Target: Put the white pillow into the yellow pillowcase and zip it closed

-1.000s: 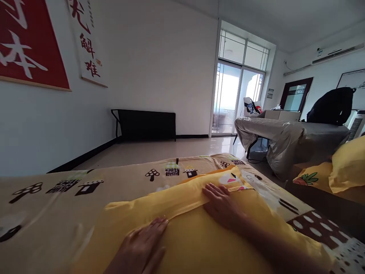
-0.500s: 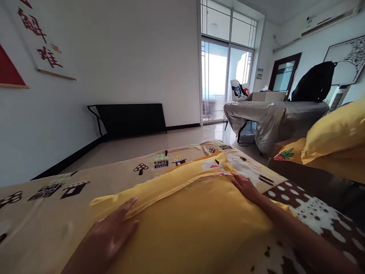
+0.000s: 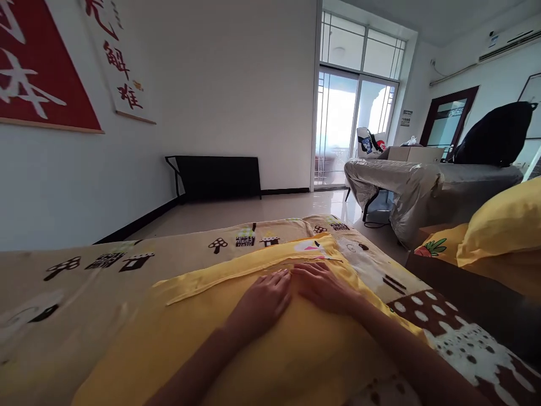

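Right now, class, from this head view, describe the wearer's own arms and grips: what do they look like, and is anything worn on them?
The left grip and right grip are ungloved human hands. Both forearms are bare and narrow towards the wrist, with no sleeve in view. No watch, bracelet or cable shows; small markings are too dim to judge.

Daylight glares white through the glass doors (image 3: 355, 129), upper right of centre, and shines off the floor (image 3: 296, 204); the foreground is dim, the frame's edges stretched.
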### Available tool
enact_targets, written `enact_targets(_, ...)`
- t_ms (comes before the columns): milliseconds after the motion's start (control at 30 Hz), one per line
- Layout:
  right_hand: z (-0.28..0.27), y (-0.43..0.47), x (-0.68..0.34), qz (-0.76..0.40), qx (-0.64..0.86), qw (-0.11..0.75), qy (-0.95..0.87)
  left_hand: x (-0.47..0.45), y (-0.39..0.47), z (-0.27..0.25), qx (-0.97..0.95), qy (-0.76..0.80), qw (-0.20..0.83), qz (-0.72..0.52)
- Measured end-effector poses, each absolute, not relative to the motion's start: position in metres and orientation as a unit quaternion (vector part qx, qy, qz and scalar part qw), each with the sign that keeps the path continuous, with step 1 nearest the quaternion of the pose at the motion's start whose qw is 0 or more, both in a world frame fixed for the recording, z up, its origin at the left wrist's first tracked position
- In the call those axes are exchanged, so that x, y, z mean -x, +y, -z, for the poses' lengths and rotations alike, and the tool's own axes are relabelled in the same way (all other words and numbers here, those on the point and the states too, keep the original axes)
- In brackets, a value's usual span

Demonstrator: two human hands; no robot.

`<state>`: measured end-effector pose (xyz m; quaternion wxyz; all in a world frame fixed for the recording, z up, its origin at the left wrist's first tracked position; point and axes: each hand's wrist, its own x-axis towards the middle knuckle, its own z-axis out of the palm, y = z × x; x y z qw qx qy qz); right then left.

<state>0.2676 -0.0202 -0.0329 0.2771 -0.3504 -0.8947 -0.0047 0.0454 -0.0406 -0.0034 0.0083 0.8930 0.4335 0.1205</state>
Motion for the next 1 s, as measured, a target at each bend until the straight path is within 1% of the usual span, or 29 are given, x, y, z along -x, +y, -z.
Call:
enact_targets(133, 0.054, -0.003, -0.275, -0.038, 0.373, 0.271, -0.886, -0.043, -0.026, 0.021, -0.870, 0.477, 0.023, -0.126)
enact_targets(300, 0.072, 0.005, -0.311, -0.092, 0.377, 0.282, -0.877, -0.021, -0.036, 0.036, -0.858, 0.492, 0.021, -0.150)
enact_targets(367, 0.069, 0.012, -0.317, -0.078, 0.398, 0.314, -0.859, -0.022, -0.039, 0.032, -0.858, 0.492, 0.028, -0.147)
enact_targets(433, 0.064, 0.024, -0.319, -0.037, 0.436, 0.345, -0.831, -0.026, -0.039, 0.024, -0.858, 0.495, 0.038, -0.130)
enact_targets(500, 0.062, 0.037, -0.321, 0.005, 0.468, 0.350, -0.811, -0.029, -0.037, 0.015, -0.860, 0.496, 0.042, -0.114)
enact_targets(600, 0.066, 0.051, -0.326, 0.037, 0.492, 0.334, -0.804, -0.028, -0.037, 0.008, -0.867, 0.485, 0.036, -0.110)
enact_targets(733, 0.077, 0.056, -0.338, 0.057, 0.526, 0.304, -0.792, -0.014, -0.036, 0.009, -0.865, 0.479, 0.011, -0.149)
enact_targets(900, 0.086, 0.057, -0.355, 0.060, 0.539, 0.272, -0.795, 0.014, -0.022, 0.004, -0.814, 0.550, -0.037, -0.183)
enact_targets(1000, 0.089, 0.059, -0.363, 0.068, 0.546, 0.253, -0.796, 0.035, -0.009, 0.001, -0.801, 0.572, -0.024, -0.175)
